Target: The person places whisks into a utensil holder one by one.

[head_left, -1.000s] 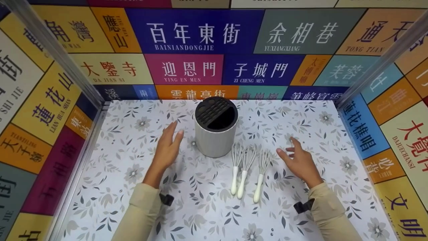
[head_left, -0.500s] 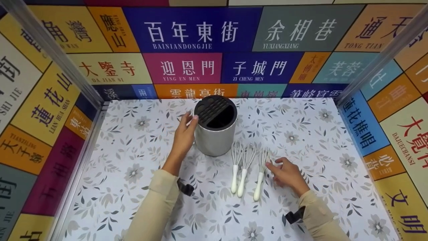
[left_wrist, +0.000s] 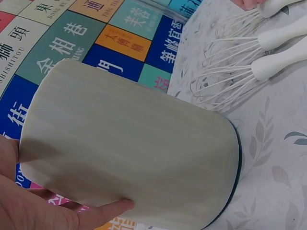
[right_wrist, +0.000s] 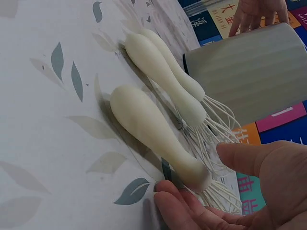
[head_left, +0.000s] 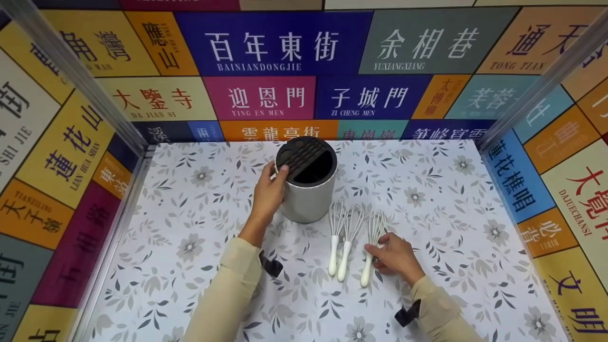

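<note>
My left hand [head_left: 269,192] rests against the left side of a grey cylindrical utensil holder [head_left: 306,204] with a black slotted top. Its thumb lies at the rim, and in the left wrist view a straight finger [left_wrist: 112,211] touches the wall. My right hand [head_left: 392,254] is at the rightmost whisk [head_left: 365,273], around where the pale handle meets the wires. In the right wrist view its thumb [right_wrist: 240,155] stands apart from that handle, while the fingertips lie beside and below it. Two more whisks [head_left: 333,256] [head_left: 344,263] lie together to the left, handles toward me.
A white leaf-and-flower patterned cloth [head_left: 190,285] covers the table. Behind it stands a colourful wall [head_left: 266,97] of printed signs, with similar side panels [head_left: 527,190] joined by clear corner posts.
My left hand has moved right from beside the utensil holder to touch it. My right hand has come left and nearer to me, down to the rightmost whisk. Holder and whisks stay put.
</note>
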Motion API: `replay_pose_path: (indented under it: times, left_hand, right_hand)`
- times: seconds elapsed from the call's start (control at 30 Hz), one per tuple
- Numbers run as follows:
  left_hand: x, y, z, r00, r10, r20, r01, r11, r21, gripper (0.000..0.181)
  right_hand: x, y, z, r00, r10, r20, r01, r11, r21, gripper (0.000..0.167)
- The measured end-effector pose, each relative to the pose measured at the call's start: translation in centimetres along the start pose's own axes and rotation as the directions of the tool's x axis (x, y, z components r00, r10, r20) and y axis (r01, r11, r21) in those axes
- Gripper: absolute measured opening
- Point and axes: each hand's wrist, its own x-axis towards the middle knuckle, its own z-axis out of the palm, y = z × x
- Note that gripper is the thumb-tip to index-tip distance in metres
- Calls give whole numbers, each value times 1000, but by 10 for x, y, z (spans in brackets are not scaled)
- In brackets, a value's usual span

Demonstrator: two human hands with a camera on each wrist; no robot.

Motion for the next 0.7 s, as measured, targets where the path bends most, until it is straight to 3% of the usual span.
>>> replay_pose_path:
  times: [0.27, 0.47, 0.7]
  left_hand:
    - [-2, 0, 4, 999, 41, -16, -41, 999, 19, 64]
    - [1, 0, 3, 999, 35, -5, -35, 999, 14, 64]
    - [3, 0, 2, 1000, 17, -2, -17, 1000, -11, 63]
  right_hand:
    - [4, 3, 8, 1000, 23, -8, -23, 997, 72, 44]
    - [2, 0, 3, 997, 70, 16, -71, 991, 112, 43]
    - [-2, -15, -18, 1000, -4, 28, 0, 987, 162, 45]
